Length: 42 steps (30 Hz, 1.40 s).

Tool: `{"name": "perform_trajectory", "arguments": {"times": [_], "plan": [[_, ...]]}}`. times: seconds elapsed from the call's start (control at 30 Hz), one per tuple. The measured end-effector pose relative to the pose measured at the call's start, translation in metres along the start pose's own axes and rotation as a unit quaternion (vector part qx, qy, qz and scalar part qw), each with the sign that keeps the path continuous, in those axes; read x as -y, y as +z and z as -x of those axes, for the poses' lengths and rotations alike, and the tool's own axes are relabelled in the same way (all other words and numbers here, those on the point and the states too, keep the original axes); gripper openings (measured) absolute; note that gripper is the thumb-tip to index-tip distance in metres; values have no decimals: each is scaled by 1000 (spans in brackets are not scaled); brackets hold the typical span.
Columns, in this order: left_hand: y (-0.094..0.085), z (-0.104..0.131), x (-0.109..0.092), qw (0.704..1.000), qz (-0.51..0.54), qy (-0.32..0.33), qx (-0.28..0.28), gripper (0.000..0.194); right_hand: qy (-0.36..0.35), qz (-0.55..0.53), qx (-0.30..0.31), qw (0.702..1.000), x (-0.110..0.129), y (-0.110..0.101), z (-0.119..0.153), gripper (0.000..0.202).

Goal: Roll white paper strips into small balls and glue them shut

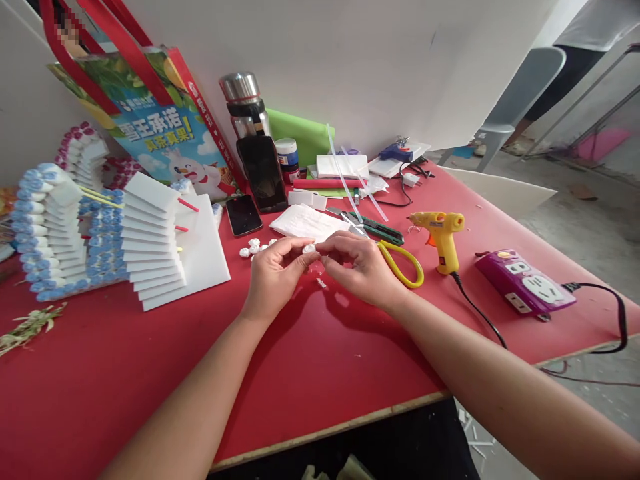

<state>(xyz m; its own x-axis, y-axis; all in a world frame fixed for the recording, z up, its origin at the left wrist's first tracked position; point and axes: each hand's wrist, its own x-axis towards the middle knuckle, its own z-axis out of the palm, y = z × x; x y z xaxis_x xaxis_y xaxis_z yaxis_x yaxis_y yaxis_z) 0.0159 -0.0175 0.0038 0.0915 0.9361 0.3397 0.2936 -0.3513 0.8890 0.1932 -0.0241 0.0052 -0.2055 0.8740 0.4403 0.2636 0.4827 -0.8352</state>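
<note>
My left hand (pixel 274 275) pinches a small white rolled piece (pixel 309 249) between thumb and fingertips; it resembles a tiny paper rosette. From the other side, my right hand (pixel 357 267) is closed, its thumb and fingers meeting at the right edge of that piece. Several similar white rolls (pixel 254 248) lie beside my left hand. Just behind both hands is a stack of thin white sheets (pixel 307 223). Scissors with yellow handles (pixel 403 263) rest by my right hand, partly hidden by it. White scraps (pixel 321 283) are scattered on the red table (pixel 320 373) underneath.
A yellow glue gun (pixel 440 233) and a purple power strip (pixel 525 281) with cords are at right. A green utility knife (pixel 383 231), phones (pixel 243 215), a steel flask (pixel 241 93) and a bag (pixel 155 127) stand behind. White panel models (pixel 155 247) occupy the left.
</note>
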Motion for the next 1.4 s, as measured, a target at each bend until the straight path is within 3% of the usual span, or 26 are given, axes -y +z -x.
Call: {"name": "perform_trajectory", "arguments": {"times": [0.2, 0.4, 0.73, 1.07, 1.4], "plan": [[0, -2, 2, 1000, 9, -12, 16, 28, 75, -47, 25, 996, 3, -1, 0, 16], [1, 1, 6, 999, -37, 5, 0, 25, 180, -148, 61, 971, 8, -4, -3, 28], [2, 0, 3, 994, -92, 50, -24, 17, 186, -185, 74, 962, 8, -4, -3, 30], [2, 3, -2, 989, -117, 91, -24, 10, 157, -94, 54, 982, 2, -2, -1, 23], [3, 3, -2, 986, -117, 115, -27, 11, 196, -205, 56, 957, 7, -2, -4, 21]]}}
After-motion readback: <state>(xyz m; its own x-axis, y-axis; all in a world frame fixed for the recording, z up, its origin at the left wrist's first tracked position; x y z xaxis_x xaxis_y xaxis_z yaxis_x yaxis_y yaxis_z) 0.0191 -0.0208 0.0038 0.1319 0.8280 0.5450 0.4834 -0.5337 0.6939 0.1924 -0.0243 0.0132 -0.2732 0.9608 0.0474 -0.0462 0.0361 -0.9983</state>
